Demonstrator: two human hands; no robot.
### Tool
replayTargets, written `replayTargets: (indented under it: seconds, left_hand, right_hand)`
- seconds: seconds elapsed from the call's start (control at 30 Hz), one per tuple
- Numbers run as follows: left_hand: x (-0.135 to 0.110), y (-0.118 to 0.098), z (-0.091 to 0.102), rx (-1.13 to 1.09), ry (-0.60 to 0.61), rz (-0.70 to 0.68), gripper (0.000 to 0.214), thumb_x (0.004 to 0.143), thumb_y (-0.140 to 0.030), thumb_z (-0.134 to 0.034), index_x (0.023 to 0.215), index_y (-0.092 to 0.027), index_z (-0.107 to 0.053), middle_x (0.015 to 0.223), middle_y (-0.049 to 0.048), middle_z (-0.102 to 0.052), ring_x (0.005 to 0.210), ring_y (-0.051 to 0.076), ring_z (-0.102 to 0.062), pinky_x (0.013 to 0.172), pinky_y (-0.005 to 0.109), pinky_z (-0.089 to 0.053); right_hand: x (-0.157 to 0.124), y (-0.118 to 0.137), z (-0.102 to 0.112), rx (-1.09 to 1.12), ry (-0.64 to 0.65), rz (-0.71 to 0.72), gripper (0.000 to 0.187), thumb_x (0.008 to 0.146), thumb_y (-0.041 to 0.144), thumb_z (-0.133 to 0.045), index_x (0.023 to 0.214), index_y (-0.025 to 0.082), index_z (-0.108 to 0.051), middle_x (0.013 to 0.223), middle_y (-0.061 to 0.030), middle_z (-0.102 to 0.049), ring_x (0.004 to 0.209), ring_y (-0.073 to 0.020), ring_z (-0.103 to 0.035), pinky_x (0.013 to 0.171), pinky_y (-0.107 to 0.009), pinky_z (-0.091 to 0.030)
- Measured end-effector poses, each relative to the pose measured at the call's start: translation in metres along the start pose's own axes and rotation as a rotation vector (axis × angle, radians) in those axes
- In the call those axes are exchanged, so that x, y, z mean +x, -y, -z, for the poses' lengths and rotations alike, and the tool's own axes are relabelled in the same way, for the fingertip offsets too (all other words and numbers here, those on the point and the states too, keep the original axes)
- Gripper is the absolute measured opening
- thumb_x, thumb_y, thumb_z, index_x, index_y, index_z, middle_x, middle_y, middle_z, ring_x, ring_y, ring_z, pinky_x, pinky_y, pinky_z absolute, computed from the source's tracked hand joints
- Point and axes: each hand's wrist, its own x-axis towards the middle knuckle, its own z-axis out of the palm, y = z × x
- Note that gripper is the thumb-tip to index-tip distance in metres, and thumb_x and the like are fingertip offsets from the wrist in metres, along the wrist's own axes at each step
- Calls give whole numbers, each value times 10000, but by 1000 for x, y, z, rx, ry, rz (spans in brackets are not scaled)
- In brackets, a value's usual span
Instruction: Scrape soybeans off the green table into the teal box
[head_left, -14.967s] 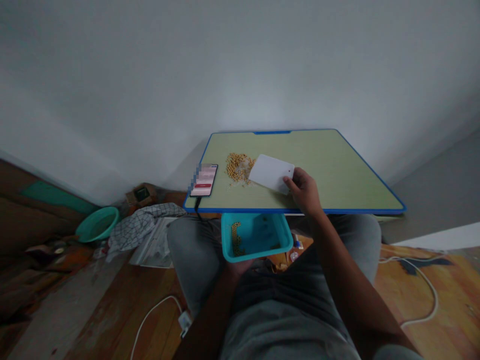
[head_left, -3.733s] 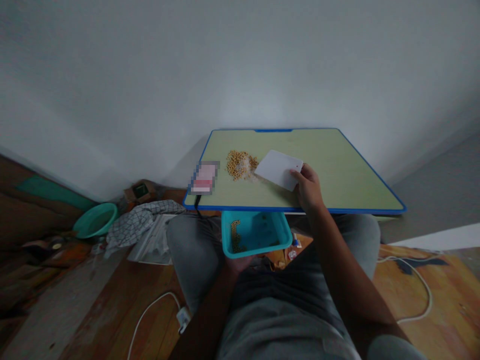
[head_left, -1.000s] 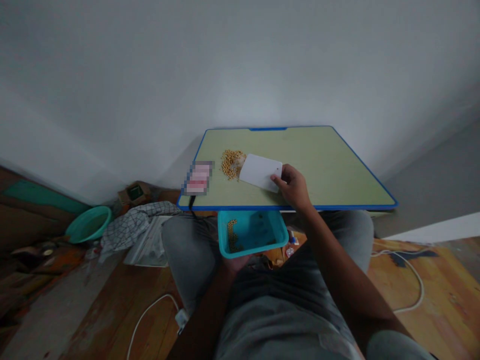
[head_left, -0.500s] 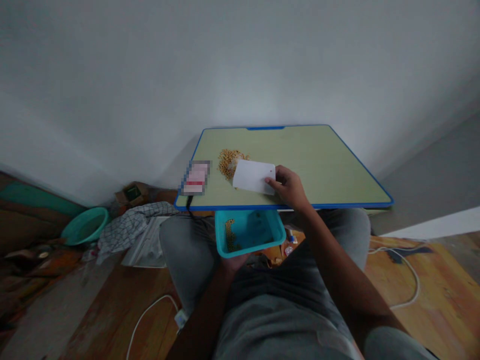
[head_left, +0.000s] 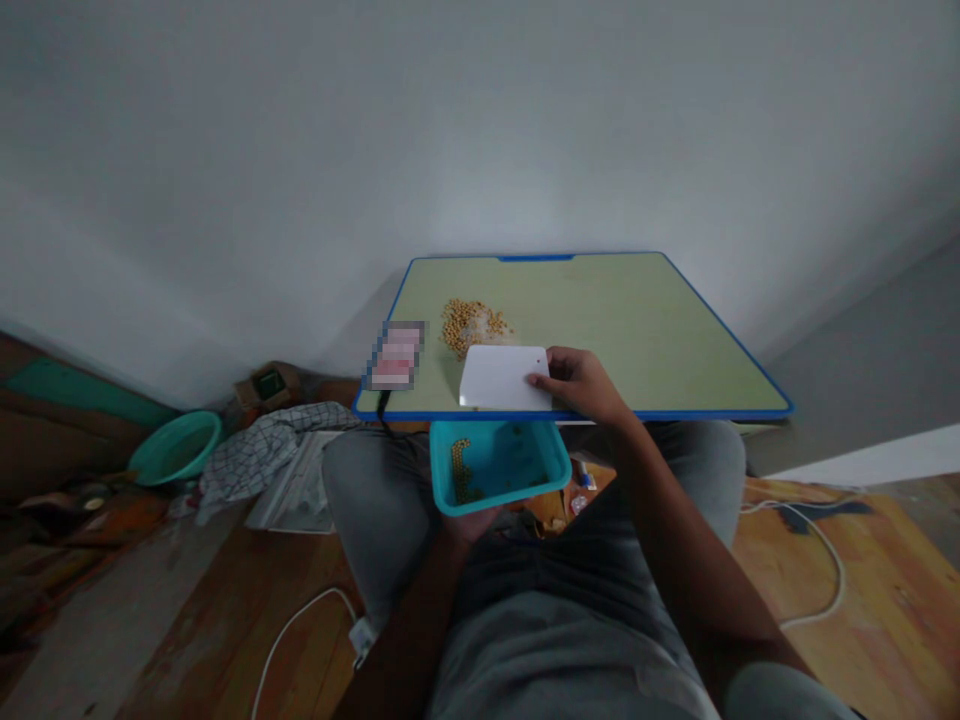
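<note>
My right hand [head_left: 581, 382] pinches the right end of a white card-like sheet [head_left: 501, 376] between thumb and fingers, low over the front part of the table. Just beyond the sheet lies a spread of tan beans [head_left: 463, 325] with a whitish, translucent patch among them. Below the table's front edge, my left hand [head_left: 471, 522] holds a turquoise plastic basin [head_left: 504, 462] from underneath; most of its fingers are hidden. Some beans [head_left: 460, 468] are gathered at the left side inside the basin.
The table [head_left: 637, 330] has a pale green top and blue edging. A blurred-out pinkish phone-like object [head_left: 397, 357] lies at its left side, with a dark strap [head_left: 384, 403]. A green basin [head_left: 176, 447] and checked cloth [head_left: 262, 445] sit on the floor to the left.
My right hand has drawn the white sheet toward the table's front edge, uncovering more of the beans. The left hand and basin stay in place.
</note>
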Motion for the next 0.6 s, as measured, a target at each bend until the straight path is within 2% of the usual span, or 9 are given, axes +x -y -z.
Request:
replayTargets:
  seconds: [0.07, 0.2, 0.3, 0.4, 0.47, 0.53, 0.6]
  left_hand:
    - [2, 0, 7, -44, 71, 25, 801, 1059, -722, -243, 1646, -263, -535, 1753, 107, -443, 1706, 423, -212, 1318, 767, -151]
    - [3, 0, 13, -164, 172, 23, 787, 1072, -687, -300, 1608, -182, -578, 1778, 147, -384, 1724, 361, -181, 1387, 660, -90]
    - [3, 1, 14, -178, 192, 20, 742, 1090, -635, -319, 1616, -174, -570, 1783, 147, -378, 1736, 334, -131, 1401, 626, -60]
    - [6, 4, 20, -169, 190, 6, 766, 1085, -656, -285, 1659, -205, -517, 1794, 130, -367, 1745, 309, -70, 1406, 604, -22]
    - [10, 5, 26, -160, 177, 10, 825, 1067, -704, -261, 1667, -194, -503, 1794, 158, -354, 1744, 337, -55, 1392, 660, -9]
    - [12, 7, 33, -148, 157, 21, 867, 1053, -740, -253, 1666, -179, -501, 1785, 185, -360, 1740, 369, -65, 1373, 717, 1]
    - [13, 8, 36, -136, 133, 23, 837, 1064, -720, -250, 1634, -186, -550, 1756, 168, -432, 1737, 374, -84, 1370, 731, -4]
  right_hand:
    - [-1, 1, 0, 24, 33, -20, 337, 761, 498, -847, 777, 213, -668, 727, 0, -678, 662, -165, -583, 589, -293, -456]
    - [-2, 3, 0, 29, 76, -16, 332, 764, 484, -854, 785, 204, -677, 729, -2, -675, 647, -161, -586, 588, -297, -462]
    - [-3, 2, 0, 5, 73, -13, 346, 771, 480, -871, 772, 203, -665, 698, 4, -655, 623, -152, -566, 560, -282, -434]
    - [-2, -2, -1, 74, 58, -16, 354, 759, 481, -898, 787, 201, -683, 724, -8, -689, 650, -161, -600, 574, -284, -462]
    - [0, -6, 0, 175, -16, -12, 368, 737, 492, -917, 843, 205, -713, 795, -26, -743, 708, -180, -652, 608, -294, -507]
    - [4, -10, 3, 285, -148, -8, 404, 727, 514, -920, 936, 222, -734, 896, -40, -790, 792, -207, -701, 665, -317, -561]
    - [7, -16, 6, 365, -278, -5, 430, 727, 526, -907, 998, 245, -727, 958, -39, -806, 842, -226, -724, 707, -341, -593]
